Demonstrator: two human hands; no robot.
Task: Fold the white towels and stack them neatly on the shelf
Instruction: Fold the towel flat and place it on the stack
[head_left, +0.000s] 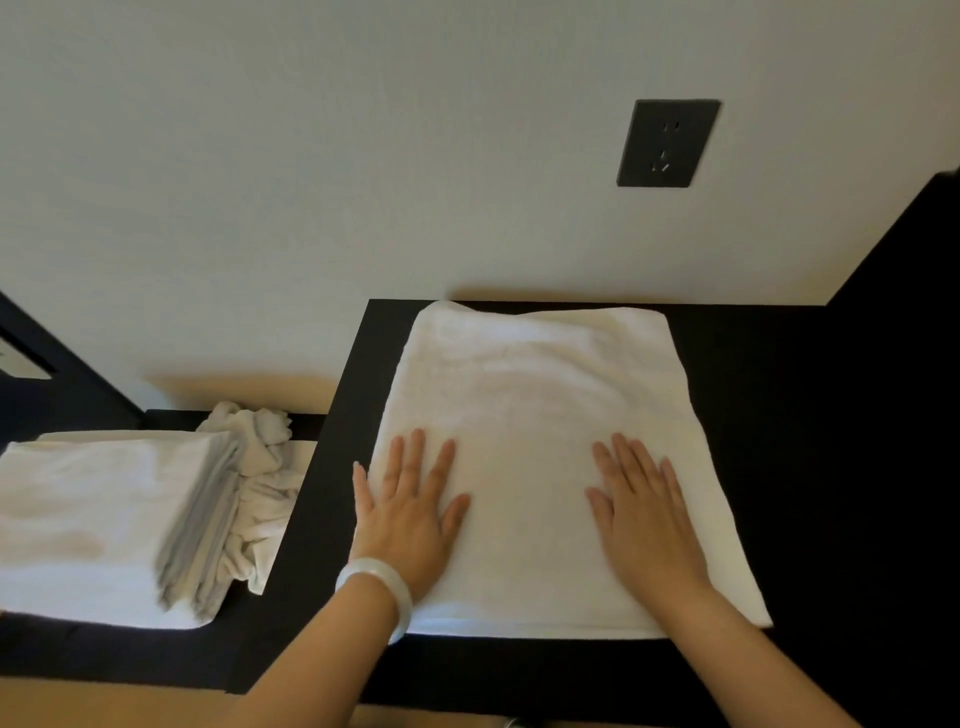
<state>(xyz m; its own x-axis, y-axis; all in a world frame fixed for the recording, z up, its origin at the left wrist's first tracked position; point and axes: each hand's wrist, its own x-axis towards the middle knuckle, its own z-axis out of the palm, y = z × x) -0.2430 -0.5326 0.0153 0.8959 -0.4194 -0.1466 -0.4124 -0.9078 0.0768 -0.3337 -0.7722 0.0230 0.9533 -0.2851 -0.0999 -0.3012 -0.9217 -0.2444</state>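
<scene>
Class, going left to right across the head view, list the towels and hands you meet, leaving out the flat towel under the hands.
folded towel stack → crumpled towels → left hand → right hand

Nubby white terry cloth towel (545, 415), matt black shelf (805, 415), glossy bangle (382, 587)

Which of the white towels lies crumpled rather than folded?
The crumpled towel right of the folded stack; the stack is squared, the flat towel lies under the left hand and right hand.
</scene>
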